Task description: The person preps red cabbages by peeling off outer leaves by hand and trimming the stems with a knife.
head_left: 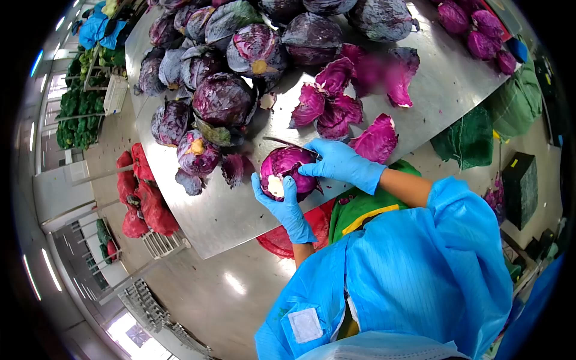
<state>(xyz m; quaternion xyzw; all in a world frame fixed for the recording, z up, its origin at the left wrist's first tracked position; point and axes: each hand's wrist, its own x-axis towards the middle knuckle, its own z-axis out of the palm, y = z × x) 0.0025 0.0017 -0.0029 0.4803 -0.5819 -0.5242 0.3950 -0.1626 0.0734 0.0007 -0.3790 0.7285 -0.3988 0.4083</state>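
Note:
At the near edge of the metal table (210, 223), my left hand (287, 207), in a blue glove, is wrapped round the lower left side of a purple cabbage (287, 165) whose pale cut stem end shows. My right hand (345, 163), also gloved in blue, is closed around a knife (282, 141) and rests at the cabbage's upper right side. The dark blade points left over the top of the cabbage; the handle is mostly hidden in the fingers. Loose purple leaves (375, 139) lie just beyond my right hand.
Several untrimmed cabbages (223, 99) are heaped at the table's far left. Peeled purple cabbages (483, 36) sit at the far right. Red net sacks (147, 198) stand on the left, green sacks (465, 138) on the right, and a red net (279, 241) hangs below the near edge.

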